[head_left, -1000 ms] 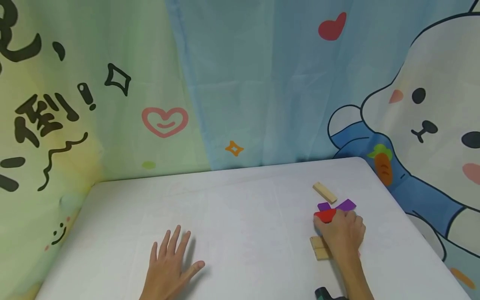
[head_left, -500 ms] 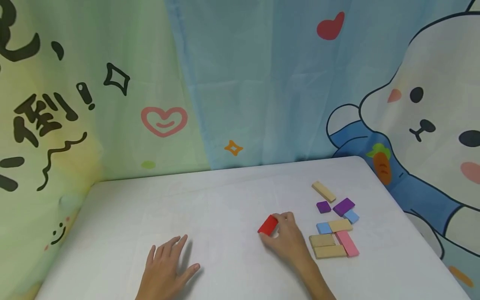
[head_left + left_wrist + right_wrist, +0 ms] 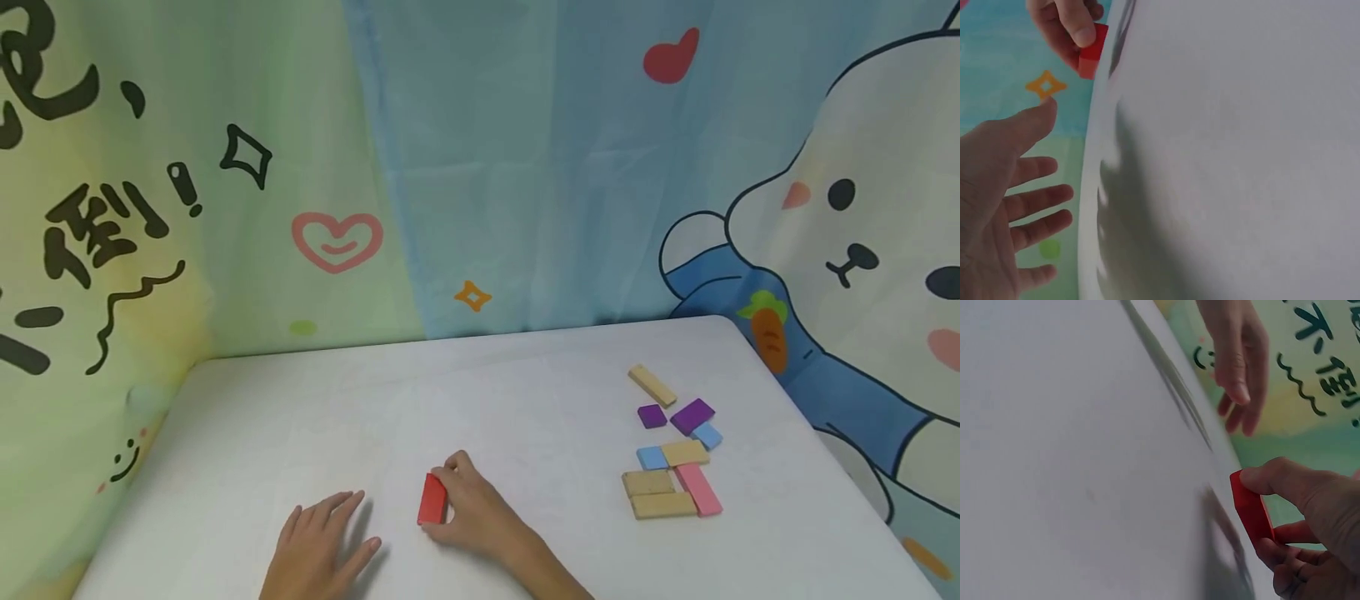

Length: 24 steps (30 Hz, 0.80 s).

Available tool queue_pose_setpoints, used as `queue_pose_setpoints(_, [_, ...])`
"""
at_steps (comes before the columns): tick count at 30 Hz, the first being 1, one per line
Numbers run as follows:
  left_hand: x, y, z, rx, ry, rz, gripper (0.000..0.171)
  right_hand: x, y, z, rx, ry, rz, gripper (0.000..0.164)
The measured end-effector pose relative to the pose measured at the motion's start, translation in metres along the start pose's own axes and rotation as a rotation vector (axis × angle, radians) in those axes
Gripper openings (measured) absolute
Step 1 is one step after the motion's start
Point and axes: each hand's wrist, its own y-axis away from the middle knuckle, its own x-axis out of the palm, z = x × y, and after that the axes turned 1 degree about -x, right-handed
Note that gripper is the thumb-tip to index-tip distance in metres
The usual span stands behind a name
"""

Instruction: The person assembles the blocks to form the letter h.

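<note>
From where I stand, the cloth starts on the left in yellow-green, with dark lettering and a pink heart outline. In front of it, at the near left of the white table, the left hand hangs loose over the top, fingers and thumb apart, grasping nothing, its shadow falling beside it. Just to its right is the red block, standing at a slight lean, near the middle of the table's near part; it looks just clear of the top. The right hand has it pinched between thumb and fingertips, coming in from the right. Well apart, on the right, lie the other blocks. Nearest are a short tan block and a longer tan block, side by side, with the pink block slanting against their right ends. Just beyond, a blue block meets the end of a middle tan block. Farther still come a far tan block, a small purple block, and a larger purple block touching a second blue block. At the far right, a white bear is printed on the cloth.
</note>
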Motion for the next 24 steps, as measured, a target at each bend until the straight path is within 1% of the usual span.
queue_pose_setpoints(4, [-0.002,0.007,0.009,-0.005,0.002,-0.023,0.054,0.018,-0.005,0.012,-0.089,0.056,0.054,0.049])
queue_pose_setpoints(9, [-0.001,0.011,0.018,0.033,0.024,-0.057,0.054,0.035,-0.008,0.023,-0.201,0.121,0.078,0.055])
queue_pose_setpoints(11, [0.000,0.012,0.019,0.047,0.037,-0.063,0.055,0.038,-0.007,0.027,-0.233,0.124,0.097,0.057])
queue_pose_setpoints(13, [0.001,0.012,0.021,0.074,0.056,-0.087,0.055,0.040,-0.006,0.029,-0.256,0.128,0.115,0.058])
queue_pose_setpoints(15, [0.002,0.011,0.022,0.117,0.064,-0.122,0.057,0.041,-0.004,0.032,-0.262,0.125,0.129,0.059])
queue_pose_setpoints(19, [0.006,0.009,0.025,0.216,0.063,-0.198,0.059,0.042,-0.002,0.034,-0.270,0.150,0.117,0.062])
queue_pose_setpoints(22, [0.007,0.007,0.025,0.246,0.053,-0.212,0.062,0.040,-0.002,0.033,-0.242,0.144,0.119,0.067])
queue_pose_setpoints(24, [0.006,0.006,0.023,0.247,0.049,-0.194,0.064,0.036,-0.002,0.032,-0.212,0.143,0.127,0.071])
